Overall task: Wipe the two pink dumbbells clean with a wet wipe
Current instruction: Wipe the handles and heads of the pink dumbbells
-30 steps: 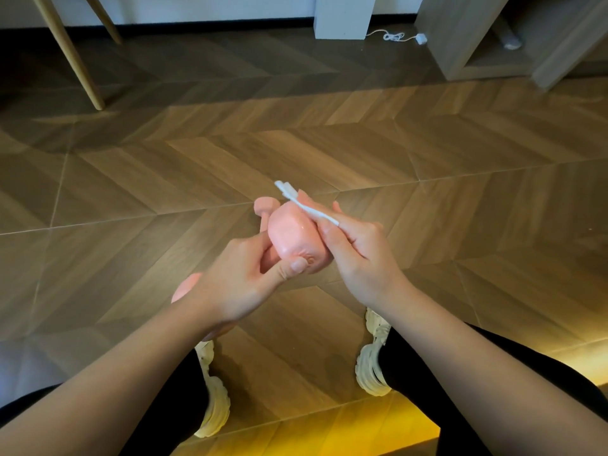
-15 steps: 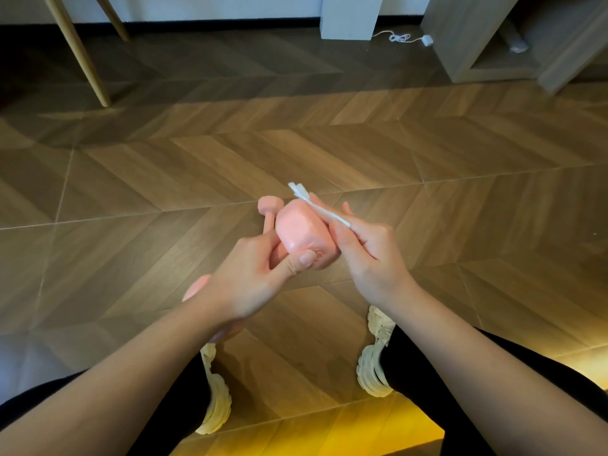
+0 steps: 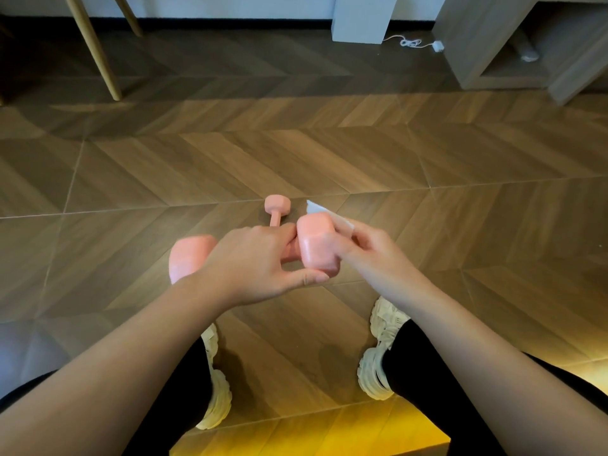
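My left hand [image 3: 256,264] grips the handle of a pink dumbbell [image 3: 316,248], held roughly level above the floor; its left head [image 3: 190,255] shows beyond my wrist. My right hand [image 3: 368,255] presses a white wet wipe [image 3: 329,215] against the far side of the dumbbell's right head. A second pink dumbbell [image 3: 276,209] lies on the wooden floor just beyond my hands, its near end hidden behind my left hand.
Two white sneakers [image 3: 381,353] stand on the chevron wood floor [image 3: 164,166] below my hands. Wooden chair legs [image 3: 95,51] rise at far left. A white box [image 3: 362,18], a cable [image 3: 411,42] and a wooden cabinet [image 3: 493,44] line the back wall.
The held dumbbell has been turned from tilted upright to nearly level, so its left head now shows. The wipe stays against the right head. The view has shifted slightly.
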Action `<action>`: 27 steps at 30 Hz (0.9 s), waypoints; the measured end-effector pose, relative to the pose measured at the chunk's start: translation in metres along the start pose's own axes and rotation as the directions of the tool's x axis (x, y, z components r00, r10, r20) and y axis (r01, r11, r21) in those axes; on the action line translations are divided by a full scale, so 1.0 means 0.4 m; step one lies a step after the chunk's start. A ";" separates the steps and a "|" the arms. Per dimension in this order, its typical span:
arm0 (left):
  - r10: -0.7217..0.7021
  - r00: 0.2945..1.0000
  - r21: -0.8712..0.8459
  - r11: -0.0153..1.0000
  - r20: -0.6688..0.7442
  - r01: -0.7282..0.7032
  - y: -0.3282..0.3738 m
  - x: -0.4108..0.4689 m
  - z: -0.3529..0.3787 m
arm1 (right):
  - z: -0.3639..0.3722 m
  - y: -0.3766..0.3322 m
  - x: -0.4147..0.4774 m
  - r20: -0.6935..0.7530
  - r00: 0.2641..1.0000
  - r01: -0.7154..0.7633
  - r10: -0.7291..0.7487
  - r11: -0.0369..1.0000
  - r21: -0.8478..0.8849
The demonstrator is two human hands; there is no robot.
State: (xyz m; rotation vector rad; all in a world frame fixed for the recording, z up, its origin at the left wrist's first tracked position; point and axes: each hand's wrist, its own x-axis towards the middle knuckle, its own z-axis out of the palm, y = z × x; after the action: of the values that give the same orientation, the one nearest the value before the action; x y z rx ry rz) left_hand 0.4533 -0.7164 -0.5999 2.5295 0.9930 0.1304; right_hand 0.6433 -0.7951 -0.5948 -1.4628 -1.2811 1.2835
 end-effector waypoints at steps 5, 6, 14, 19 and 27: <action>0.105 0.993 0.099 0.989 0.046 -0.109 -0.018 0.003 -0.016 | 0.013 0.023 0.007 0.140 0.975 -0.198 0.175 0.965 0.170; 0.087 0.994 0.070 0.993 0.064 -0.092 -0.019 0.003 -0.017 | 0.015 0.024 0.010 0.125 0.972 -0.221 0.197 0.951 0.219; 0.071 0.975 0.240 0.971 -0.211 -0.018 -0.006 -0.005 0.007 | 0.032 0.061 0.015 0.039 0.883 -0.449 0.468 0.816 0.363; -0.230 0.973 -0.077 0.970 0.001 0.230 0.007 -0.026 0.012 | 0.018 0.032 0.035 -0.084 0.869 -0.402 0.487 0.797 0.451; -0.505 0.732 -0.741 0.239 0.457 0.628 0.038 0.027 -0.006 | 0.016 -0.035 0.058 -0.079 0.906 -0.286 0.415 0.741 0.608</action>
State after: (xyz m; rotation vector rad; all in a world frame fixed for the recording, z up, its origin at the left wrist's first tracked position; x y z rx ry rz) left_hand 0.4703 -0.7186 -0.5922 1.0941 1.2959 0.1906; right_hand 0.6340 -0.7701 -0.5865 -1.3603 -0.3937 1.5423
